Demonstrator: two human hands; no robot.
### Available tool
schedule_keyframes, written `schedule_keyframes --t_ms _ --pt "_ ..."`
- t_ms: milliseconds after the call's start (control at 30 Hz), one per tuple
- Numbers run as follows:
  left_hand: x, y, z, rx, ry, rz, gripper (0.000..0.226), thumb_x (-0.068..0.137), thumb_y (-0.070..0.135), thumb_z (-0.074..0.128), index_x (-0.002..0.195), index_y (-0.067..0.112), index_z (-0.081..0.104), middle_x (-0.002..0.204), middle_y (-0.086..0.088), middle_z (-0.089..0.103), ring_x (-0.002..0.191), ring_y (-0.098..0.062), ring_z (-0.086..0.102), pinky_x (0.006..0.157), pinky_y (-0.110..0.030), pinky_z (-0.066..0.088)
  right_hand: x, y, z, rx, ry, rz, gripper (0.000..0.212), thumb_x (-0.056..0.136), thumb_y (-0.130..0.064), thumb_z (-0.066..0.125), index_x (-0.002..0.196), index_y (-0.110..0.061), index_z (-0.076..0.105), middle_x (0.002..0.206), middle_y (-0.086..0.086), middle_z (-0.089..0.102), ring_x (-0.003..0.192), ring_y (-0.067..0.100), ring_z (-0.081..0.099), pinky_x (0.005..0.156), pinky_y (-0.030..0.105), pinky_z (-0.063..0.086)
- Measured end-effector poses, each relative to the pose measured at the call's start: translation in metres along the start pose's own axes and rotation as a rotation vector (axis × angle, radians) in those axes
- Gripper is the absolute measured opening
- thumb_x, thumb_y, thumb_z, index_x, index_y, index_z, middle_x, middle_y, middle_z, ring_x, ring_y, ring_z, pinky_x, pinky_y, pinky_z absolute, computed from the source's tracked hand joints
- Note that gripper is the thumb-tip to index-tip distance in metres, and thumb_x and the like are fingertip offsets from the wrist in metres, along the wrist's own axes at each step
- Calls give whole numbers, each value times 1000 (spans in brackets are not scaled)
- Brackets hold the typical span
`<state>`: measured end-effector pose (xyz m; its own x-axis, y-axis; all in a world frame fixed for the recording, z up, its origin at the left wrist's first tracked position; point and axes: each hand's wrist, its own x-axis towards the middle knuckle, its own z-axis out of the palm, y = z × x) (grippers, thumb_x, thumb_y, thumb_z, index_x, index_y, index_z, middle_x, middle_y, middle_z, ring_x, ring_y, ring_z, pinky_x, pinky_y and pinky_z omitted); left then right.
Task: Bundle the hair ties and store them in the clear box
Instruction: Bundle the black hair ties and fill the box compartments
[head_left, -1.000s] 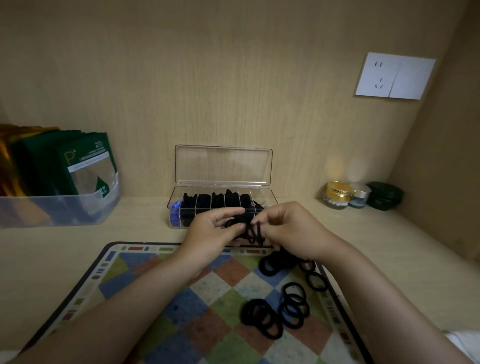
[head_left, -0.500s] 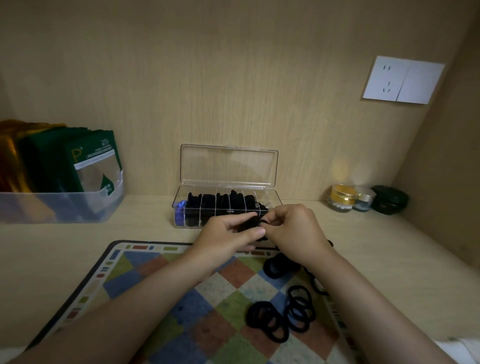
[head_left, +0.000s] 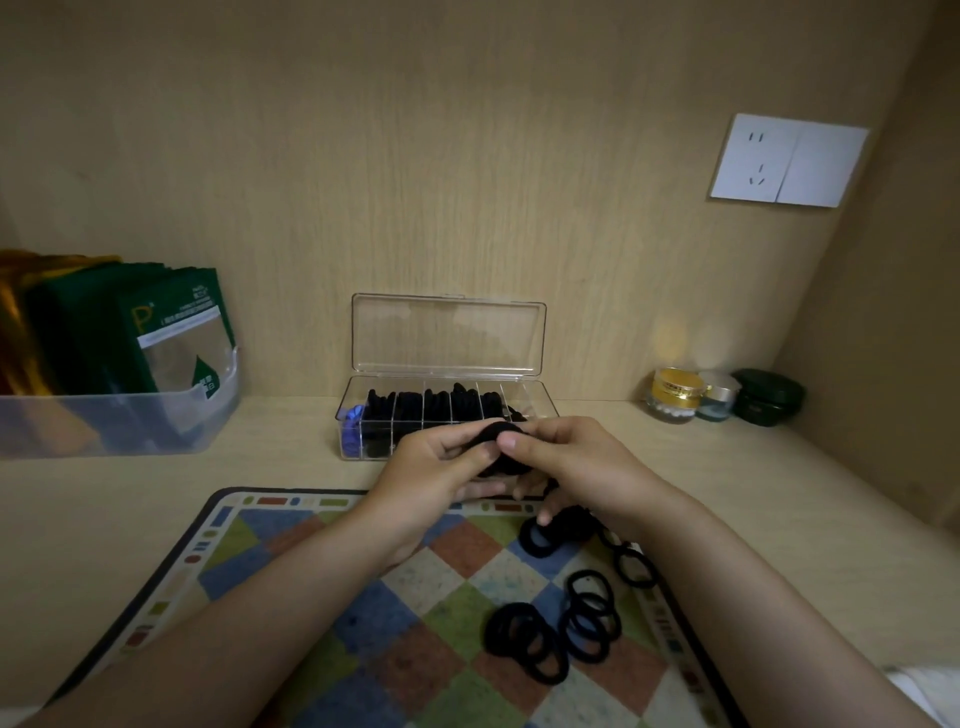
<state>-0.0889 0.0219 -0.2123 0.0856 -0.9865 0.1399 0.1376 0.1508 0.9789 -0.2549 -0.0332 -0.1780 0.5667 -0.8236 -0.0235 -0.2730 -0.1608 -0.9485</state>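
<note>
Right now your left hand (head_left: 441, 467) and right hand (head_left: 571, 462) meet just in front of the clear box (head_left: 447, 415), both pinched shut on a black bundle of hair ties (head_left: 501, 452); how many ties are in it is hard to tell, since your fingers cover most of it. The box sits open on the counter (head_left: 753, 493), its compartments mostly filled with black ties. Loose hair ties (head_left: 561, 629) lie on the checkered mat (head_left: 311, 597) below your right wrist
</note>
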Motion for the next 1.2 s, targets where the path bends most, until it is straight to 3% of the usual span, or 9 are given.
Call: schedule_keyframes --t_ms 200,333,533,633,733,833,967,1100,1200 --pt "1 0 2 156 126 72 30 90 5 68 119 10 68 100 -1 76 82 -13 75 67 -21 58 2 1 -5 157 51 77 28 83 -26 77 99 -3 77 86 11 74 73 18 70 67 34 62" --pt "2 0 4 219 38 98 26 97 11 59 120 15 70 118 -4 66 94 -14 70 71 -22 59 1 -1 -5 239 58 112 32 83 -21 77 102 6 73 84 14 75 71 21 72 64 31 63" --pt "12 18 -2 528 1 121 33 103 27 48 132 38 58 124 12 58 105 -6 61 79 -18 53 3 -7 -8 227 139 111 20 88 -18 73 98 0 73 76 14 73 61 18 67 57 30 61" --pt "29 32 -9 674 119 213 32 102 33 49 132 36 60 128 16 57 111 2 54 86 -14 41 14 -18 -16 78 277 60 18 89 -21 73 95 -4 73 83 14 74 63 19 66 51 27 55" --pt "51 43 -11 771 159 222 29 103 30 48 129 32 61 129 14 59 113 -2 54 88 -17 40 38 -26 -26 -108 410 3 16 88 -24 74 88 -8 75 84 12 75 60 17 63 44 20 44" --pt "75 41 -13 877 117 157 32 103 23 46 131 30 60 135 7 58 121 -11 55 99 -27 43 66 -25 -29 -222 472 -10 14 85 -25 77 78 -13 75 77 10 74 57 17 61 54 28 50" --pt "90 25 -17 1011 53 112 38 102 20 43 136 31 56 133 1 55 123 -23 52 101 -37 45 93 -17 -26 -422 471 40 10 83 -31 78 78 -23 74 76 2 74 67 18 67 69 40 59" --pt "91 11 -22 1176 68 202 41 102 23 40 142 31 47 136 5 50 129 -17 40 105 -36 39 105 -17 -25 -680 415 82 11 86 -37 74 89 -27 76 74 -5 73 61 11 63 55 29 51" --pt "92 7 -24 1231 53 243 45 102 25 38 146 32 40 139 5 47 130 -16 37 107 -35 34 110 -24 -23 -893 367 123 14 85 -41 72 90 -29 77 77 -5 72 68 12 65 56 24 45"
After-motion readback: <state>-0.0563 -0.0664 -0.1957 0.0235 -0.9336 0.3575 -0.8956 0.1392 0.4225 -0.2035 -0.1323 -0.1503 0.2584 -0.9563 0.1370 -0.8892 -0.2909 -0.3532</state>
